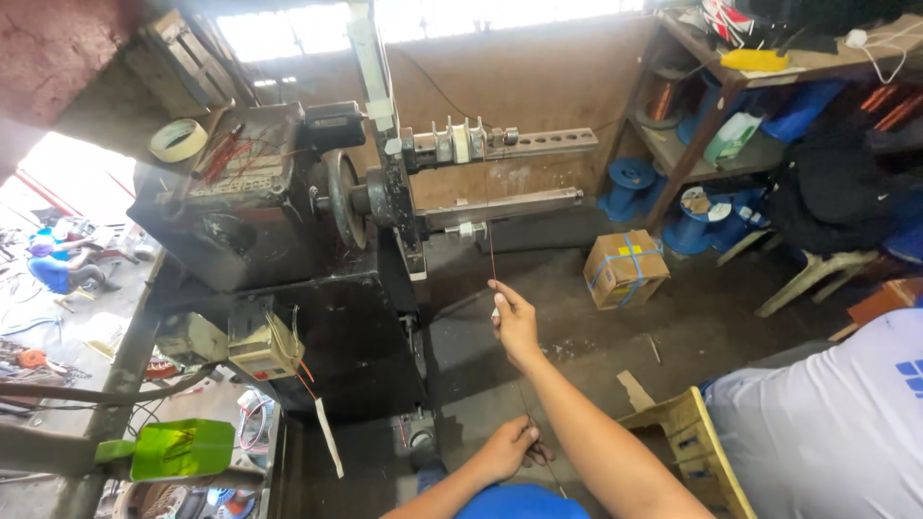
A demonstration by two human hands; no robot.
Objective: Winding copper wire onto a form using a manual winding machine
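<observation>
Workshop floor (538, 317); right hand (514, 322) pinches wire (492, 252); left hand (510, 447) grips wire low.

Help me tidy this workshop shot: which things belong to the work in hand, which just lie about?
In use: copper wire, right hand, left hand, winding machine.
Lying about: cardboard box, tape roll, blue spools, plastic stool.

Concrete floor (538, 317) bears a strapped cardboard box (625, 268); blue spools (692, 226) stand beyond it.
</observation>
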